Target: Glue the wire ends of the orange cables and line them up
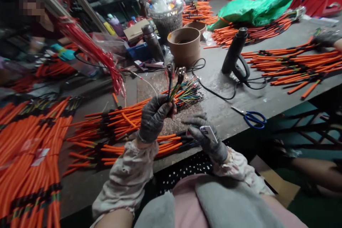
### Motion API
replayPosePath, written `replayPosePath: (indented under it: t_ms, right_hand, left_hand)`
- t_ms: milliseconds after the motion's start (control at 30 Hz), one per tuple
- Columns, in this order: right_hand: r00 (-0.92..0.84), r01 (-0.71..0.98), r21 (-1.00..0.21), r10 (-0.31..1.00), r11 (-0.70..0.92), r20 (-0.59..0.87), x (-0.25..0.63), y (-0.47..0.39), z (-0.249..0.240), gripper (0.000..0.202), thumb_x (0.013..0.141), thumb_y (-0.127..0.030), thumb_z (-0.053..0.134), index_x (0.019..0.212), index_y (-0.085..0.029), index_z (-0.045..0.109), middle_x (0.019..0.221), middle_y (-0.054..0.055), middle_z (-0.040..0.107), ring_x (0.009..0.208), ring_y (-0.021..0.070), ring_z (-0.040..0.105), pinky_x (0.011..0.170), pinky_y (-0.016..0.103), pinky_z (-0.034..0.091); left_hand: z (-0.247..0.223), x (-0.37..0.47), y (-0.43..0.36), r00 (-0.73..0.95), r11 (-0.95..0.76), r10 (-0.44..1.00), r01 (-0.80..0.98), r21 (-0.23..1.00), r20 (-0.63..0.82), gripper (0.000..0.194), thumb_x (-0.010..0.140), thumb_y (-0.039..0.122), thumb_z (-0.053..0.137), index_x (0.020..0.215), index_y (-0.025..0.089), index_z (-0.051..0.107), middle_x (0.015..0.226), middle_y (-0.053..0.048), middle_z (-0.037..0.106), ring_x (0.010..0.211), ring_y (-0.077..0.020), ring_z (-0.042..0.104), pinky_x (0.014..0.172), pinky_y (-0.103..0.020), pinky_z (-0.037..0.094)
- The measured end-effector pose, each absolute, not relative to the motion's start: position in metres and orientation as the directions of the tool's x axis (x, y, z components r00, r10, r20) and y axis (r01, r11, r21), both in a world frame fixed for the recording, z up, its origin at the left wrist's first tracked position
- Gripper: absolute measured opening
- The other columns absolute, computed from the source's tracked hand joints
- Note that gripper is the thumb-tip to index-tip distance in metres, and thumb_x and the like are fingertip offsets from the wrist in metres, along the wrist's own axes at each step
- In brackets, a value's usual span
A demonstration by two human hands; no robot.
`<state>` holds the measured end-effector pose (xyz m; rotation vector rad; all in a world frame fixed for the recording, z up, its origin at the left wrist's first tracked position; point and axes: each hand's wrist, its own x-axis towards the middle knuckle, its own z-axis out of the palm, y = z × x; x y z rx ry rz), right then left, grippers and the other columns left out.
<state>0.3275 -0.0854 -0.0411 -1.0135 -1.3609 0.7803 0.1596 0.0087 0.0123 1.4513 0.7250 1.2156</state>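
Observation:
Both my hands wear grey, worn gloves. My left hand (155, 115) is closed around a bunch of thin coloured wires (173, 91), held upright above the table. Metal terminals with black sleeves (181, 74) top these wires. My right hand (208, 139) is lower and to the right, fingers partly stretched toward the wires but apart from them. A small flat white piece (210, 133) lies against its fingers; its kind is unclear. Below and behind my left hand are orange cables (125, 114), their stripped coloured wire ends (191, 92) fanned out beside it.
A heat gun (235, 55) stands right of centre, its black cord looping across the table. Blue-handled scissors (252, 118) lie near the front edge. A brown round tub (184, 44), a thermos (152, 41) and a full basket (167, 17) stand behind. More orange cables (34, 156) fill the left; co-workers sit around.

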Motion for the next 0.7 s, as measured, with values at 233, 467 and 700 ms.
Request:
replayPosePath:
  t_ms: [233, 467, 700]
  right_hand:
    - [0.068, 0.582, -0.533, 0.616, 0.614, 0.785, 0.316, -0.061, -0.001, 0.004, 0.098, -0.027, 0.067, 0.102, -0.027, 0.067, 0.093, 0.002, 0.073, 0.094, 0.0225, 0.067, 0.097, 0.043, 0.047]
    - [-0.005, 0.491, -0.451, 0.520, 0.745, 0.854, 0.295, -0.079, 0.009, 0.005, 0.098, -0.020, 0.066, 0.098, -0.025, 0.066, 0.080, -0.001, 0.070, 0.086, 0.0196, 0.066, 0.095, 0.044, 0.049]
    - [0.197, -0.213, -0.871, 0.893, 0.442, 0.405, 0.278, -0.085, -0.004, 0.031, 0.102, -0.056, 0.063, 0.107, -0.029, 0.078, 0.102, 0.004, 0.075, 0.090, 0.0224, 0.073, 0.077, 0.038, 0.063]
  left_hand:
    - [-0.029, 0.169, -0.028, 0.048, -0.477, 0.867, -0.202, 0.855, 0.495, 0.016, 0.091, 0.036, 0.081, 0.093, 0.022, 0.073, 0.074, 0.004, 0.069, 0.056, -0.0074, 0.061, 0.054, -0.018, 0.052]
    - [0.010, 0.135, -0.052, 0.108, -0.219, 0.960, -0.289, 0.932, 0.259, 0.027, 0.091, 0.044, 0.079, 0.083, 0.020, 0.071, 0.075, 0.000, 0.064, 0.072, -0.0137, 0.063, 0.069, -0.027, 0.056]
    - [0.038, 0.063, -0.094, 0.185, -0.506, 0.860, 0.185, 0.842, 0.476, 0.016, 0.089, 0.037, 0.083, 0.100, 0.025, 0.082, 0.082, -0.001, 0.075, 0.074, -0.0158, 0.066, 0.079, -0.032, 0.059]
